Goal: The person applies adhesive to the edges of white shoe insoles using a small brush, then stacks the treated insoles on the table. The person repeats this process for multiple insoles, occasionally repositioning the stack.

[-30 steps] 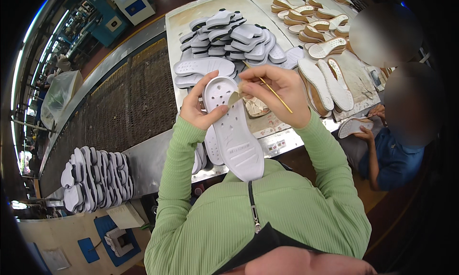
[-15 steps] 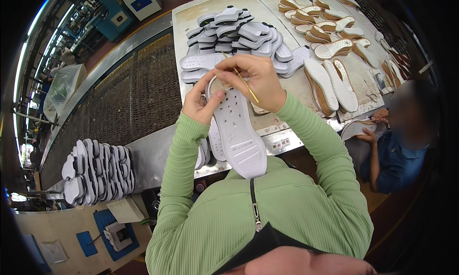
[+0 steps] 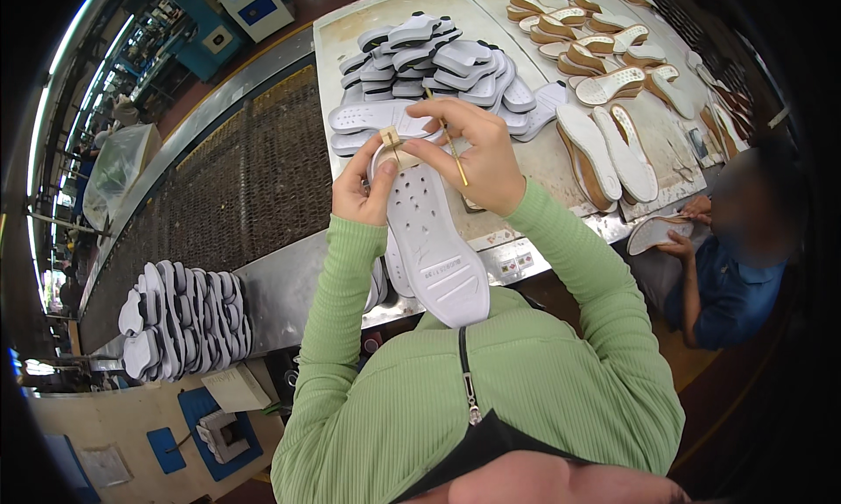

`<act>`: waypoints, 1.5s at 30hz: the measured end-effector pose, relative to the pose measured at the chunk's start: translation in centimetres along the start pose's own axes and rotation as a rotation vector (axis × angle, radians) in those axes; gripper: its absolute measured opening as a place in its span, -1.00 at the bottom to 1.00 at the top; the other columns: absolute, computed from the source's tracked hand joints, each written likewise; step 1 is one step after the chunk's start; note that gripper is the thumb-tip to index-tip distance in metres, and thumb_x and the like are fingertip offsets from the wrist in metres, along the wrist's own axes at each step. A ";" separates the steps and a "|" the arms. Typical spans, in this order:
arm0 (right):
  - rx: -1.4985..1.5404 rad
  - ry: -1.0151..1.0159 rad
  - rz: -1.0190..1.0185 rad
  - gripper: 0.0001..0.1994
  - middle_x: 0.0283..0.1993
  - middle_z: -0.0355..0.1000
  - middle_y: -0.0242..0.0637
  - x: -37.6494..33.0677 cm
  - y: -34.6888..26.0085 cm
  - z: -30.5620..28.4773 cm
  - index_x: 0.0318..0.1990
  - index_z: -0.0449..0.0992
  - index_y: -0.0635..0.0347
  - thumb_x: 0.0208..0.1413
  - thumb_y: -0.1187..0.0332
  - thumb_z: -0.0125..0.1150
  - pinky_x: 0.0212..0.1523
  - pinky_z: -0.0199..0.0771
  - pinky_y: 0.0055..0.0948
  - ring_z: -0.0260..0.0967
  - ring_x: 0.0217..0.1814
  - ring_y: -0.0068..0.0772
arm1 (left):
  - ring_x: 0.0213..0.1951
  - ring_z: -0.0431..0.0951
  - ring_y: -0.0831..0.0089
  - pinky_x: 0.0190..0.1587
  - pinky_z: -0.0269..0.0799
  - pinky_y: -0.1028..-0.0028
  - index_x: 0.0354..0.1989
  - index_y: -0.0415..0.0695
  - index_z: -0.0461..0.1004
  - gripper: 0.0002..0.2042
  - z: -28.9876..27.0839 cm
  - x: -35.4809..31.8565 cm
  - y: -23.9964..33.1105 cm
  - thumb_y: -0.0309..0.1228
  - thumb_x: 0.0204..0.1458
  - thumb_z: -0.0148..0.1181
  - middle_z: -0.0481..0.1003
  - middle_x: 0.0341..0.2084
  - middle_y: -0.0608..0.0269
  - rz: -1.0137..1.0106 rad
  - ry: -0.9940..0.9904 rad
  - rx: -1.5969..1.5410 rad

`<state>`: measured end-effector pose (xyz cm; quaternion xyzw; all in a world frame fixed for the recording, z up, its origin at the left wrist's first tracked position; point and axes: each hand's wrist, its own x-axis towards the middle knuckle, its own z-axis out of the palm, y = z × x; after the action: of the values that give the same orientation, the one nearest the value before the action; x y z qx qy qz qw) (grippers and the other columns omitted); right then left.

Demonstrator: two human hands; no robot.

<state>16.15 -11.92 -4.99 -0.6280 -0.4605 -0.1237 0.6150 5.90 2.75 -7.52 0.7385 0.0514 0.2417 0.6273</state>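
A white shoe sole (image 3: 434,241) with several holes rests against my chest, its toe end raised toward the table. My left hand (image 3: 361,188) grips the sole's left edge near the toe. My right hand (image 3: 469,149) pinches a thin brush (image 3: 454,153) with a wooden handle and presses its head onto the sole's toe end. Both sleeves are light green.
A pile of white soles (image 3: 438,66) lies on the table (image 3: 543,166) beyond my hands, with tan insoles (image 3: 604,88) farther right. A mesh conveyor (image 3: 236,188) runs at left; stacked white soles (image 3: 180,320) stand below it. A seated person in blue (image 3: 736,276) holds a sole at right.
The sole and both hands have shifted slightly up and left; the brush head now sits at the toe end rather than over the sole's holes.
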 end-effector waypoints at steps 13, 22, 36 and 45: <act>0.331 -0.043 0.358 -0.67 -0.27 0.53 -0.15 -2.9 1.8 1.5 -0.11 0.48 0.43 0.06 0.33 0.25 -0.41 0.45 -0.53 0.44 -0.40 -0.54 | -0.01 0.43 0.43 0.04 0.33 0.50 0.16 -0.35 0.28 -0.55 -0.3 -0.4 0.4 -0.47 0.10 0.13 0.44 -0.02 0.03 -0.008 -0.040 -0.016; 0.339 -0.026 0.376 -0.69 -0.27 0.53 -0.18 -3.3 1.1 1.4 -0.08 0.47 0.41 0.08 0.38 0.22 -0.41 0.43 -0.58 0.43 -0.37 -0.60 | -0.04 0.45 0.44 0.00 0.37 0.50 0.14 -0.36 0.30 -0.57 -0.3 -0.2 0.2 -0.47 0.09 0.15 0.46 -0.06 0.02 -0.013 -0.042 -0.024; 0.366 -0.040 0.400 -0.71 -0.26 0.52 -0.23 -3.2 0.9 1.5 -0.07 0.46 0.41 0.07 0.42 0.22 -0.39 0.41 -0.62 0.40 -0.37 -0.65 | -0.11 0.47 0.50 -0.06 0.38 0.55 0.18 -0.36 0.25 -0.58 0.0 -0.5 0.8 -0.43 0.18 0.03 0.46 -0.09 0.04 0.046 -0.051 0.064; 0.413 -0.081 0.437 -0.69 -0.20 0.48 -0.31 -3.4 0.8 1.2 -0.01 0.42 0.39 0.10 0.46 0.19 -0.27 0.38 -0.67 0.37 -0.26 -0.68 | -0.12 0.47 0.51 -0.09 0.40 0.55 0.16 -0.36 0.28 -0.59 -0.3 -0.5 0.8 -0.46 0.15 0.06 0.48 -0.12 0.09 0.031 -0.086 0.015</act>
<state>14.36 -12.19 -8.23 -0.5784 -0.3543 0.1328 0.7227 5.11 2.63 -6.89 0.7538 0.0147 0.2188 0.6194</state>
